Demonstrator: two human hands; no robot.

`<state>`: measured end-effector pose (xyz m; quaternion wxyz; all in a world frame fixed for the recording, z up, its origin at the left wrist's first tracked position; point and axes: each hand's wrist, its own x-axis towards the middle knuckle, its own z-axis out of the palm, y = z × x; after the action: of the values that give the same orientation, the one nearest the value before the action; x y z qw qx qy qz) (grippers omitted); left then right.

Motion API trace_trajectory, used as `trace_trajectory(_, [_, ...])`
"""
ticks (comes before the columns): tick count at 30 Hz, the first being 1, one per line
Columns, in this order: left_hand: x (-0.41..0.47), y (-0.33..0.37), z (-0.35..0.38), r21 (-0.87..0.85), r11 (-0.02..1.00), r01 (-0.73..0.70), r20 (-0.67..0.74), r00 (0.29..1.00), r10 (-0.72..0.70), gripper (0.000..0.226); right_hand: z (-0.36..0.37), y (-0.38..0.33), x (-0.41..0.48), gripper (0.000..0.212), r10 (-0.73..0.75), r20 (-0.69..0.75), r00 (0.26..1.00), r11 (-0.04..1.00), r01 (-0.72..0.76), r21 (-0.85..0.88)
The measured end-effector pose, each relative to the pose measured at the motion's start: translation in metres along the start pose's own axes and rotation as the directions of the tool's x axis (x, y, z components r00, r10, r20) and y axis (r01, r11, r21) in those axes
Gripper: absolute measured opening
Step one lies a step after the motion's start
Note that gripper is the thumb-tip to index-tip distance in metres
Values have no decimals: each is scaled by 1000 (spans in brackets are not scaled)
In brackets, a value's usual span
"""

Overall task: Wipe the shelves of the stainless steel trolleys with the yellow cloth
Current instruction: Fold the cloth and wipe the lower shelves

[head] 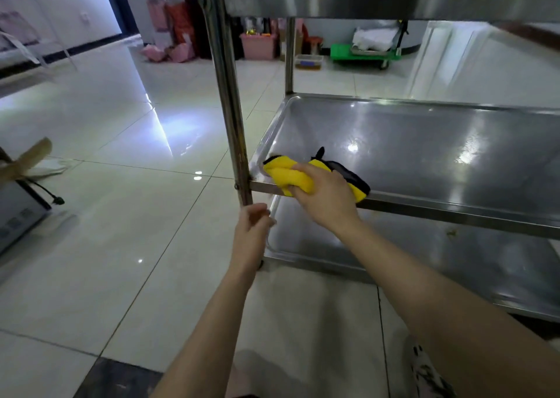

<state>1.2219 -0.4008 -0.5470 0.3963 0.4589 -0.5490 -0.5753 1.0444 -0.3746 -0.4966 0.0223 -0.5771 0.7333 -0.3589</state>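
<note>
Head: right-hand grip [324, 199] around yellow cloth [286, 176]

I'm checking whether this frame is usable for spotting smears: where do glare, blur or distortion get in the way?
Head view: bright glare spots on the middle shelf and a broad light streak on the floor tiles; the left hand is motion-blurred, the right hand and yellow cloth fairly sharp; the wide-angle lens bows the trolley post.

The right hand [324, 197] grips the yellow cloth [288, 176] on the middle shelf [424, 149], just beside the trolley post [230, 109]. The left hand [251, 234] holds the trolley post itself, lower down.
</note>
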Motion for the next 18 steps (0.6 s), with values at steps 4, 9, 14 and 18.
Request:
trace_trajectory(4, [-26, 4, -5, -7, 988, -155, 392, 909, 146, 53, 4, -15, -66, 40, 163, -224, 961, 957, -99, 273])
trace_trajectory(9, [-32, 7, -6, -29, 986, -165, 380, 910, 164, 20, 35, -29, -123, 54, 396, -22, 918, 754, -311, 579])
trace_trajectory(14, [-29, -4, -17, 190, 959, -212, 363, 922, 132, 17, 39, 6, -148, 58, 420, 110, 901, 834, -432, 343])
trace_trajectory(18, [-19, -12, -24, 409, 856, -315, 417, 899, 132, 20, 24, 25, -138, 76, 195, 84, 977, 962, -207, 178])
